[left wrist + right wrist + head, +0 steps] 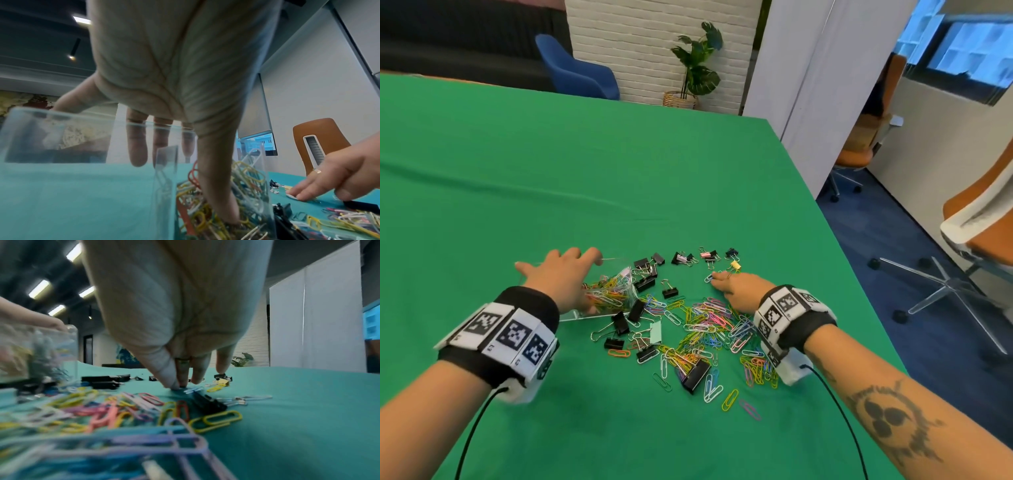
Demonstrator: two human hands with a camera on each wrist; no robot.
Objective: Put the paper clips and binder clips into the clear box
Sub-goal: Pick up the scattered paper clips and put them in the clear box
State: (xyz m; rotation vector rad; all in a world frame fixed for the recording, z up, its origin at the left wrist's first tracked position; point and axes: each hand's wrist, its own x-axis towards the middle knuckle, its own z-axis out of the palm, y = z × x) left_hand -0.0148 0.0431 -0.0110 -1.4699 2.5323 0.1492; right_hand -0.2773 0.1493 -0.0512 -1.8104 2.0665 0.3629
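Note:
The clear box (627, 274) lies tilted on the green cloth, part-filled with coloured paper clips (242, 178). My left hand (580, 281) grips its wall (61, 138), fingers (137, 154) outside the far wall and thumb inside among the clips. To the right a loose pile of paper clips (709, 325) spreads over the cloth, with black binder clips (643, 264) around it. My right hand (719, 282) reaches past the pile, its straight fingertips (302, 193) pressing a white paper clip (292, 196) flat on the cloth. The thumb rests apart from them.
A large black binder clip (695, 373) lies near me, a mint one (655, 331) left of the pile and a gold one (735, 264) just beyond my right fingers. The table's right edge (835, 246) drops to floor with office chairs (976, 219).

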